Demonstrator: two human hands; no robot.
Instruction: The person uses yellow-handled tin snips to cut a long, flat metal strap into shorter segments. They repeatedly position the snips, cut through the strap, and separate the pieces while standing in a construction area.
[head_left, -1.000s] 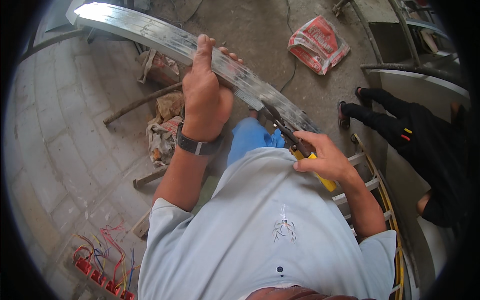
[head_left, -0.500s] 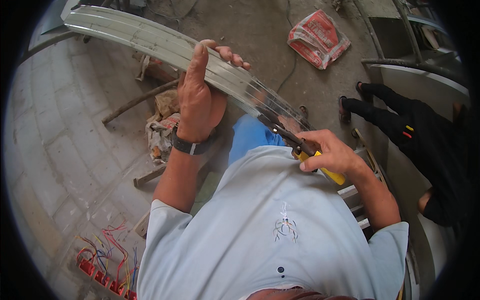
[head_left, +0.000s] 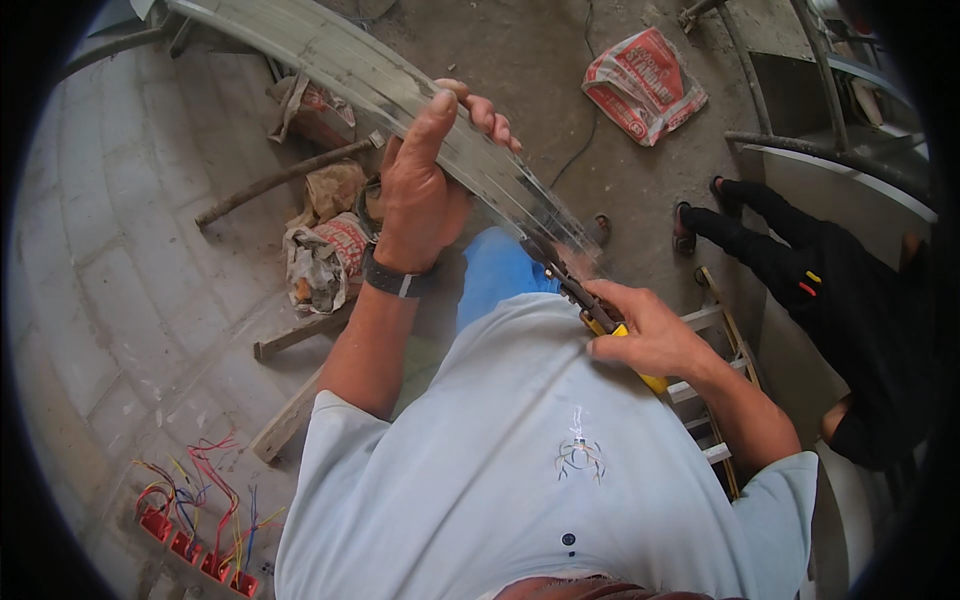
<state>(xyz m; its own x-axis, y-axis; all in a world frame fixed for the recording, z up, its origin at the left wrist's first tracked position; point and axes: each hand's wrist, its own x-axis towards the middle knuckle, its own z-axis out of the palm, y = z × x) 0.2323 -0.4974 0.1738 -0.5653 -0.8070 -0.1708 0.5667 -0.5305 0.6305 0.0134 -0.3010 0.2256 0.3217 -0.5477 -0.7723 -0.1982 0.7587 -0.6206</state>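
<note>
A long, pale, ribbed strip (head_left: 330, 65) of sheet metal slants from the upper left down toward my right hand. My left hand (head_left: 425, 185), with a dark band on its wrist, wraps round the strip from below, thumb on the near side and fingers over the far edge. In my right hand (head_left: 645, 330) is a pair of tin snips (head_left: 570, 284) with dark jaws and yellow handles. The jaws are at the near edge of the strip's lower end; whether they bite into it I cannot tell. That end is shiny and partly blurred.
A red and white bag (head_left: 645, 85) lies on the floor ahead. A person in black (head_left: 830, 290) is at the right, near a ladder (head_left: 700, 400) and metal bars. On the left stand a block wall (head_left: 130, 250), crumpled sacks (head_left: 325, 260) and red electrical boxes (head_left: 185, 545) with loose wires.
The strip and my left hand have shifted slightly to the right. My right hand and the snips have dropped a little, and the view has turned slightly.
</note>
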